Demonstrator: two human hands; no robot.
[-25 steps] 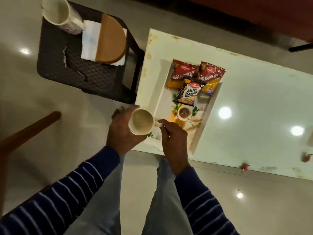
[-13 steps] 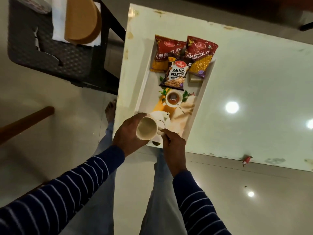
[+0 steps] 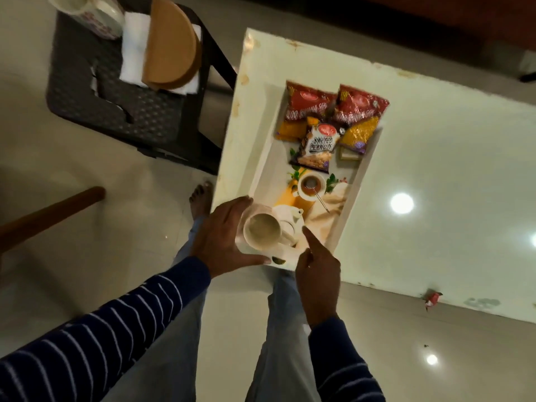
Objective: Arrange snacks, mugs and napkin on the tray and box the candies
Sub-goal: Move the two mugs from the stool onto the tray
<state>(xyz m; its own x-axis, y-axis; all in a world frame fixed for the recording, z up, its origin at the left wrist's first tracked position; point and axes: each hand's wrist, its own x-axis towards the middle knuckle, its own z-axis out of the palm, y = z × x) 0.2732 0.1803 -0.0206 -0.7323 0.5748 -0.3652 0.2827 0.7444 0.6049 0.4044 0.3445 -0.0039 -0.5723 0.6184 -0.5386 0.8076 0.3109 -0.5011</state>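
Table point(image 3: 435, 175): pale, glossy rectangular top; ceiling lights reflect in it; stained along the left and far edges.
Tray point(image 3: 262, 158): white, rectangular, raised rim; lies at the table's left end, reaching the near edge; printed tea picture on its floor.
Red snack packets point(image 3: 307, 107): two glossy red-and-yellow pouches, side by side at the tray's far end.
Peanut packet point(image 3: 317, 147): dark pouch, overlapping the near edges of both red packets.
Mug point(image 3: 262, 235): cream, round, glazed, empty; stands upright in the tray's near left corner, handle toward the right.
Left hand point(image 3: 222, 239): fingers spread and curved loosely around the mug's left side; contact with the mug cannot be told.
Right hand point(image 3: 317, 274): index finger extended toward the mug handle, remaining fingers curled; holds nothing.
Stool point(image 3: 116, 111): dark, woven-textured plastic, left of the table.
Second mug point(image 3: 95, 13): white, patterned, at the stool's far edge.
Napkin point(image 3: 133, 53): white, folded, on the stool.
Brown disc point(image 3: 171, 44): smooth, rounded, lying on the napkin.
Candy point(image 3: 432, 298): red wrapper, at the table's near edge.
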